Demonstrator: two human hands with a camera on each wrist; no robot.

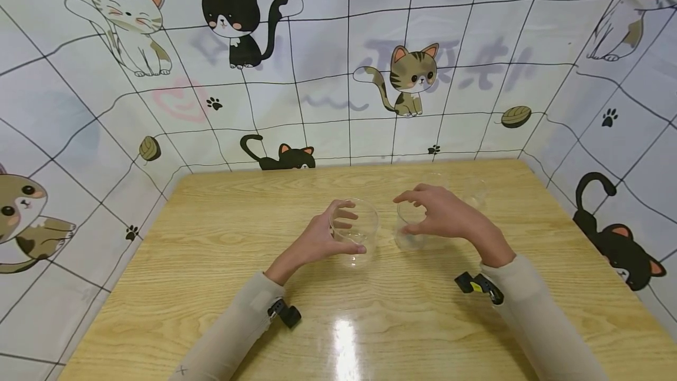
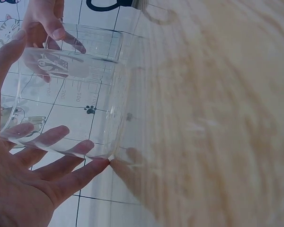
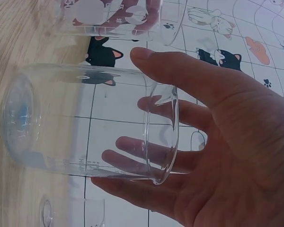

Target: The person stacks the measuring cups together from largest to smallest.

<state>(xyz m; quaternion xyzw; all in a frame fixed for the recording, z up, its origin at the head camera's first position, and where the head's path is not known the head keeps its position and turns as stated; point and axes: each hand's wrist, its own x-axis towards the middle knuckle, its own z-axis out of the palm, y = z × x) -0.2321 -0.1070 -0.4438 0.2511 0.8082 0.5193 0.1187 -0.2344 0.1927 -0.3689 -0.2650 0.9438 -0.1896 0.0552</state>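
My left hand (image 1: 330, 231) curves round a wide clear glass beaker (image 1: 357, 219), thumb on the near side and fingers behind it. Printed volume marks show on this beaker (image 2: 80, 90) in the left wrist view. To its right, my right hand (image 1: 444, 213) curves round a narrower clear beaker (image 1: 409, 240). In the right wrist view, the fingers pass behind this narrower beaker (image 3: 61, 118) near its rim, and the thumb lies along the other side; whether the thumb touches the glass I cannot tell. Both beakers stand upright on the wooden table, close together.
Behind my right hand, another clear glass vessel (image 1: 475, 190) stands toward the back right of the table (image 1: 238, 216); a further faint one is partly hidden there. A cat-print sheet (image 1: 328, 87) encloses the back and sides.
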